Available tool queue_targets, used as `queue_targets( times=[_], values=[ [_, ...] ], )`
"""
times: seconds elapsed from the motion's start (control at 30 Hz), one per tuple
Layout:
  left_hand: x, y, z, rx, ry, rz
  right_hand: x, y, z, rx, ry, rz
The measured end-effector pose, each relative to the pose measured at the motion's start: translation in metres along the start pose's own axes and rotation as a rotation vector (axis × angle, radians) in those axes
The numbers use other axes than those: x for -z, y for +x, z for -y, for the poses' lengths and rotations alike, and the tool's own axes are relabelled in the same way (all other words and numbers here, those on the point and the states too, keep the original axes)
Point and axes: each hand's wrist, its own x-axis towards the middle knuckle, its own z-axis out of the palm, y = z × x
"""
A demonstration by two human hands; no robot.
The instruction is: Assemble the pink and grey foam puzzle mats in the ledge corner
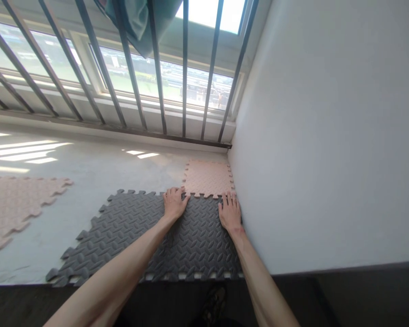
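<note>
Beside the white wall (327,136), left hand (174,203) and right hand (229,211) press flat, holding nothing, on the grey mat (157,236).

The white wall (327,136) closes off the right side, just beside the right hand (230,212). Window bars (157,68) block the far edge behind the pink foam tile (207,177). To the left, bare ledge (88,168) lies open as far as another pink mat (13,204).
</note>
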Motion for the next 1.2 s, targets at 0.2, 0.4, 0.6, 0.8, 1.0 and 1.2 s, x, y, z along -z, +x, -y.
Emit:
queue_targets(
  times=[0.2,0.4,0.6,0.8,1.0,1.2],
  values=[
    [-0.002,-0.017,-0.009,-0.430,-0.034,0.119,0.000,-0.006,0.003,-0.004,0.032,0.027],
    [-0.013,-0.025,-0.019,-0.358,-0.159,0.304,-0.003,-0.005,0.003,-0.014,0.072,0.097],
    [-0.011,-0.023,-0.028,-0.311,-0.098,0.356,-0.004,-0.007,0.014,-0.047,0.053,0.108],
    [-0.005,-0.024,-0.039,-0.278,0.000,0.434,0.010,-0.005,0.029,-0.096,0.025,0.203],
    [0.017,-0.041,-0.028,-0.265,0.029,0.536,0.019,-0.036,0.042,-0.107,0.011,0.265],
    [0.061,-0.090,0.033,-0.370,-0.001,0.571,0.009,-0.116,0.058,-0.020,0.016,0.042]
  ],
)
